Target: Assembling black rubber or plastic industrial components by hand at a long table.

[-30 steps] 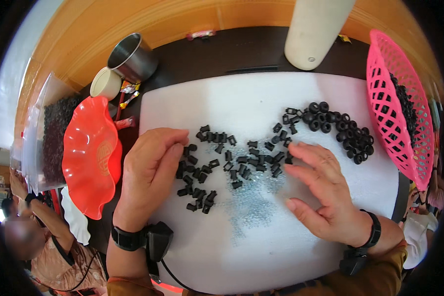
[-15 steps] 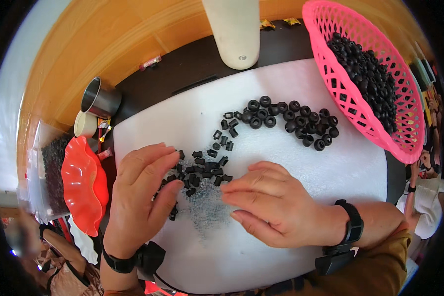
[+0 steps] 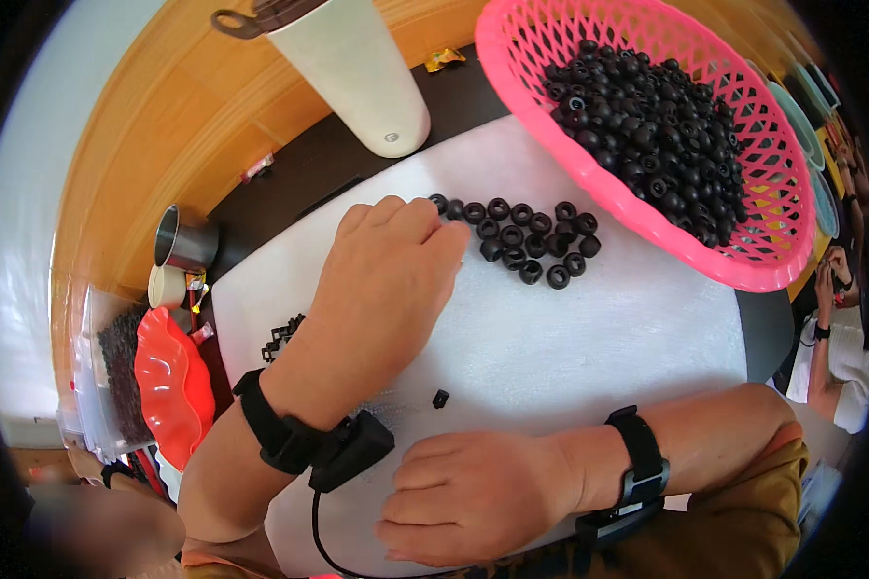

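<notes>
My left hand (image 3: 386,275) reaches over the white foam sheet (image 3: 570,347), its fingers bent down at the left end of a group of round black hollow beads (image 3: 537,244). Thumb and forefinger are drawn together there; the fingertips are hidden, so what they hold does not show. My right hand (image 3: 473,497) rests palm down near the sheet's front edge with fingers curled under, and their grip is out of sight. One small black spool-like piece (image 3: 440,399) lies just beyond it. More of these small black pieces (image 3: 280,340) show beside my left forearm, which covers part of the sheet.
A pink basket (image 3: 603,198) full of round black beads stands at the far right. Behind the sheet is a white tumbler (image 3: 357,82). To the left are a steel cup (image 3: 185,238), a red wavy-edged bowl (image 3: 176,391) and a plastic bag of dark pieces (image 3: 121,376). Other people sit nearby.
My left hand has moved away from the small spool-like pieces, forward and right to the round beads. My right hand has drawn back toward me and turned palm down. The view has shifted.
</notes>
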Demonstrator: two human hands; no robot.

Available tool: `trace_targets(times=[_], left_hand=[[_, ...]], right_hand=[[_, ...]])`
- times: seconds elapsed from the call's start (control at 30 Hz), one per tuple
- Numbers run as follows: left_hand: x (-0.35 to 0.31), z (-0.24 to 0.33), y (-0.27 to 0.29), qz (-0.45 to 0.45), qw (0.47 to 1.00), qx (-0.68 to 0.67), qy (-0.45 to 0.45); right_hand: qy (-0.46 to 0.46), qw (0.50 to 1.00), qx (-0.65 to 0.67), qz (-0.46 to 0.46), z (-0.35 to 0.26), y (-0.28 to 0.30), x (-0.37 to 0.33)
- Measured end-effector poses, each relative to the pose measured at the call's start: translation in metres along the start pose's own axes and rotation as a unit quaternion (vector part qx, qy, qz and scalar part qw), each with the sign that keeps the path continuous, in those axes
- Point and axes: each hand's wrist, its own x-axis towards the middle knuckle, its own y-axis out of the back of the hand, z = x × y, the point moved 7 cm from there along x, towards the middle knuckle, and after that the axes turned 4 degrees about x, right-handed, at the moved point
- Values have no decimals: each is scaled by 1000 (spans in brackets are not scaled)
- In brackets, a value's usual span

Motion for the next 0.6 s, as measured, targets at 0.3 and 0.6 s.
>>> trace_targets(times=[0.3, 0.6], left_hand=[[-12, -1, 4, 18, 1000, -5, 12], [-77, -10, 49, 86, 954, -226, 177]], right_hand=[[-27, 999, 29, 8, 10, 2, -1], [-254, 955, 105, 111, 46, 23, -3]])
